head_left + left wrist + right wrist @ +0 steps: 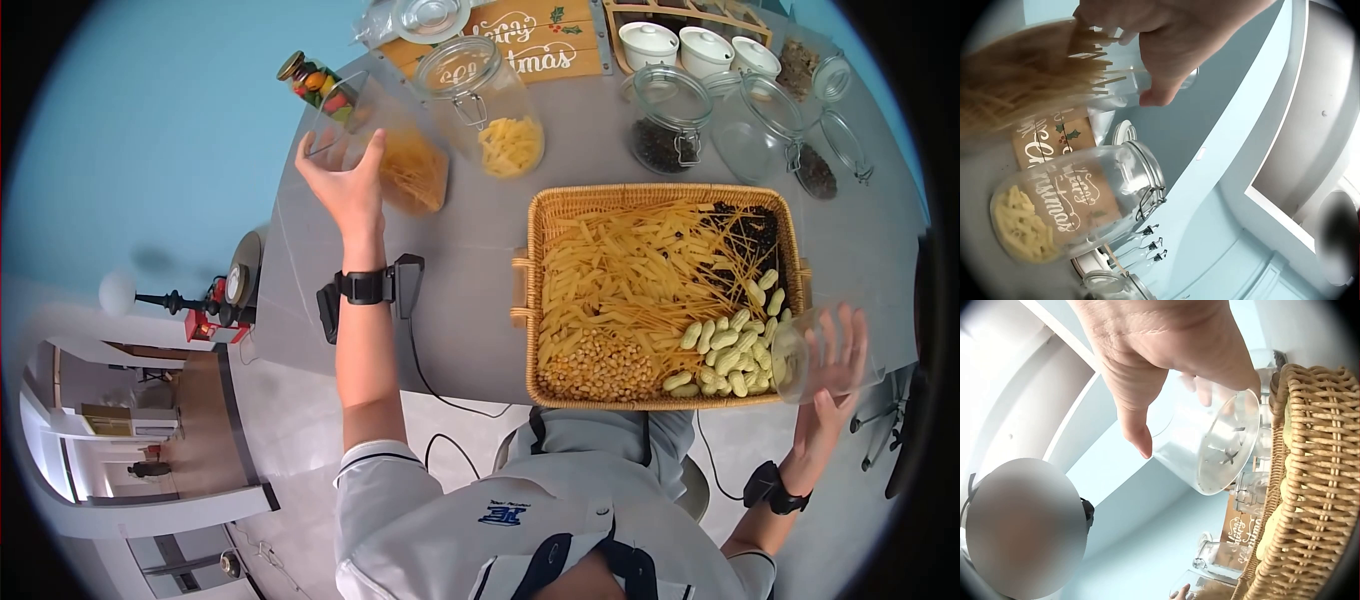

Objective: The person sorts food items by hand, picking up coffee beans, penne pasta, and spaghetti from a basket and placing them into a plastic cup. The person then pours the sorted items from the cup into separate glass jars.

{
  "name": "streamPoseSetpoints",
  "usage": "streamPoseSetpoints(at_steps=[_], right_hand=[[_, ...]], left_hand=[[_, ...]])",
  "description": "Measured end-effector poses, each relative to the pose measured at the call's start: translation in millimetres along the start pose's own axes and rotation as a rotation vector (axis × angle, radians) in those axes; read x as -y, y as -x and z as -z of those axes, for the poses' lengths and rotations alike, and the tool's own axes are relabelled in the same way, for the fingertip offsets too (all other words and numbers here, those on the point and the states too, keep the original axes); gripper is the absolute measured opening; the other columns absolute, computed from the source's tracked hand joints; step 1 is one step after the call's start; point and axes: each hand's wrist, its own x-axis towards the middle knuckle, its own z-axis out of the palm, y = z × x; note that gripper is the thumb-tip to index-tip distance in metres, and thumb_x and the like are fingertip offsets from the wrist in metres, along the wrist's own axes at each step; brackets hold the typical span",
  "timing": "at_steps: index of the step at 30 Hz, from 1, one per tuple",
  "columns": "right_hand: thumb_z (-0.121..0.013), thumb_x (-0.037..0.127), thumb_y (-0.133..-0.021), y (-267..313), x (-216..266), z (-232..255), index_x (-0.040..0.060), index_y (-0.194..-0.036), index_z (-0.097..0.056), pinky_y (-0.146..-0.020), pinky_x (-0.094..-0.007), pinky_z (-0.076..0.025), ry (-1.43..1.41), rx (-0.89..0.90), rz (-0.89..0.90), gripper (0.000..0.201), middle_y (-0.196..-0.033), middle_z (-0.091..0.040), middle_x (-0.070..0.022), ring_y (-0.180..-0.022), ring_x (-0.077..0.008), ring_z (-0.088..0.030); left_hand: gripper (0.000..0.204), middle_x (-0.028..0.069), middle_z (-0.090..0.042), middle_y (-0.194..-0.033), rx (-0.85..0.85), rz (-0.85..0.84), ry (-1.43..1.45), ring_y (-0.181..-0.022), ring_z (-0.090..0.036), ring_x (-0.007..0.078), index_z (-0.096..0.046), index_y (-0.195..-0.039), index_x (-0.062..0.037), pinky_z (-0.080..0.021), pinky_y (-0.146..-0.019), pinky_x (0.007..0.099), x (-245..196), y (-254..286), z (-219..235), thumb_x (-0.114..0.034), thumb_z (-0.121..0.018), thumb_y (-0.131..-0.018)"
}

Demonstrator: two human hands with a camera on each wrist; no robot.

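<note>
With fingers and thumb spread around its upper end, my left hand (350,192) grips a clear container (418,165) of thin dry pasta strips, beside the table's left side. My right hand (1172,344) holds a clear cup (1229,450) on its side, its wide round end facing the basket and a few dark specks inside. In the head view this cup overlaps the right front corner of a wicker basket (533,240). In the basket lie flat pasta (620,260), corn kernels (600,368), peanuts (735,350) and black beans (765,235).
Behind the basket stand a clip-top jar of short pasta (510,145), a jar of dark beans (665,145) and other open jars. White lidded pots (648,45) and a Christmas sign (550,40) line the back. A colourful jar (318,85) stands at the far left.
</note>
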Motion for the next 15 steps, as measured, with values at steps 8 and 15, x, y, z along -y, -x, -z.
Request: streamPoseSetpoints(at_steps=[8,15], right_hand=[[-0.089,0.048,-0.063,10.2,-0.7,0.7,0.0003,-0.156,-0.028,-0.120,-0.0480,-0.028,-0.012,-0.044,-0.025,0.120,-0.159,-0.033,-0.0182,-0.145,-0.0340,-0.036],[-0.090,0.044,-0.063,12.5,-0.3,0.0,-0.0024,-0.155,-0.026,-0.117,-0.0481,-0.032,-0.037,-0.060,-0.028,0.121,-0.157,-0.034,-0.0204,-0.142,-0.0350,-0.039]], left_hand=[[0.090,0.0228,-0.044,-0.141,0.008,0.002,0.021,-0.128,-0.052,0.0303,-0.030,-0.143,-0.0008,-0.052,-0.096,0.0404,20.3,4.0,-13.3,-0.010,-0.088,-0.075],[0.090,0.0219,-0.047,-0.140,-0.005,-0.001,-0.001,-0.128,-0.052,0.0299,-0.031,-0.143,-0.0016,-0.050,-0.096,0.0410,21.7,4.3,-15.3,-0.011,-0.088,-0.075]])
